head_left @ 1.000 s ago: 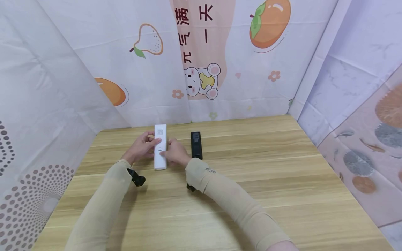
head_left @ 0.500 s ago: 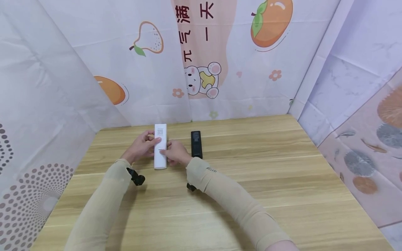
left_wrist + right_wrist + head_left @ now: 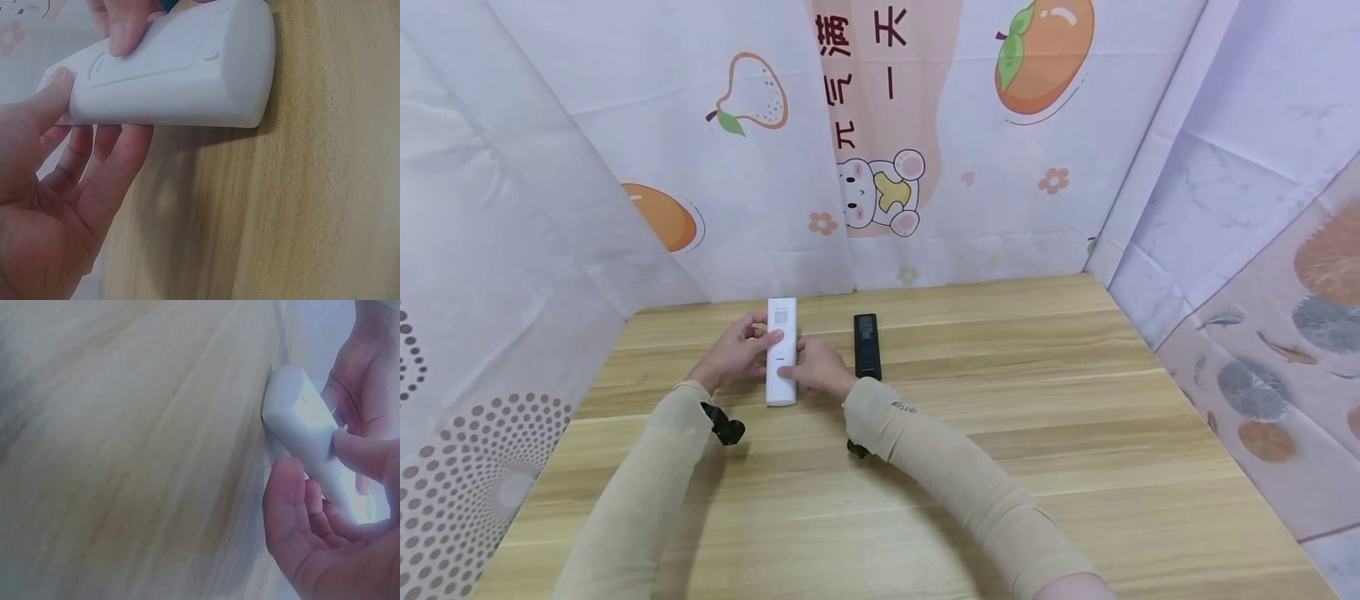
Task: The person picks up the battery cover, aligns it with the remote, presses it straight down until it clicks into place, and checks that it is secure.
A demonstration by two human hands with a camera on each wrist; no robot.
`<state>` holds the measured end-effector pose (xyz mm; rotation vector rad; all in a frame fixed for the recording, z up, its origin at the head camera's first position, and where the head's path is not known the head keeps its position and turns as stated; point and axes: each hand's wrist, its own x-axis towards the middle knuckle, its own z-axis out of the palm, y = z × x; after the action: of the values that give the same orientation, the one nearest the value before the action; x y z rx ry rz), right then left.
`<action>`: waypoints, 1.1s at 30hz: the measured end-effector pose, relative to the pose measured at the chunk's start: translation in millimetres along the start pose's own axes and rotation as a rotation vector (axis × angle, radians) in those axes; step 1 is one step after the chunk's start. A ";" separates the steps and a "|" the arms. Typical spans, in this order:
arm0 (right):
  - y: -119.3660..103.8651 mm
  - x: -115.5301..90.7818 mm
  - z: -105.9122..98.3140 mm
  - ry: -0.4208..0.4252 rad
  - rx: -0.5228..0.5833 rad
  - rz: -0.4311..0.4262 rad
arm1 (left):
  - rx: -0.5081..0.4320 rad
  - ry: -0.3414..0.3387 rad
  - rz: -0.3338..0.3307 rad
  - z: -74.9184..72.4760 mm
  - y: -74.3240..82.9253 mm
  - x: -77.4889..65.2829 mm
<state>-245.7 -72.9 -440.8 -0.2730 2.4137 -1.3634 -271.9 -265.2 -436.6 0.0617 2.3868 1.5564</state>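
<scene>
A white remote control (image 3: 781,393) lies back side up, its long side pointing away from me; a label shows near its far end. My left hand (image 3: 736,354) grips it from the left, thumb on top and fingers along the side. From the other side my right hand (image 3: 822,365) holds it, its thumb pressing on the battery cover (image 3: 165,56). The cover sits in the back, its outline and arrow mark showing in the left wrist view. In the right wrist view, the right fingers (image 3: 289,494) curl by the remote's side.
A black remote control (image 3: 867,333) lies on the wooden table (image 3: 1000,400), just right of my right hand. A printed curtain (image 3: 880,267) hangs along the table's back edge. Both wrists carry small black cameras.
My right thumb has shifted slightly along the back of the white remote control, first away from me, then toward me. My left hand and both remotes stay in place.
</scene>
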 end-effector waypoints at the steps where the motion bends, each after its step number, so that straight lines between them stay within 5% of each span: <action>1: -0.6 -0.6 -0.3 0.000 -0.003 0.000 | 0.001 0.000 0.000 -0.1 0.2 0.0; 33: -5.2 -4.9 2.3 -0.043 -0.065 -0.004 | 0.033 -0.064 -0.039 -3.1 7.3 -4.7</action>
<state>-240.4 -75.8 -436.4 -0.3201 2.4267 -1.2687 -269.1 -265.8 -427.9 0.0706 2.3506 1.4756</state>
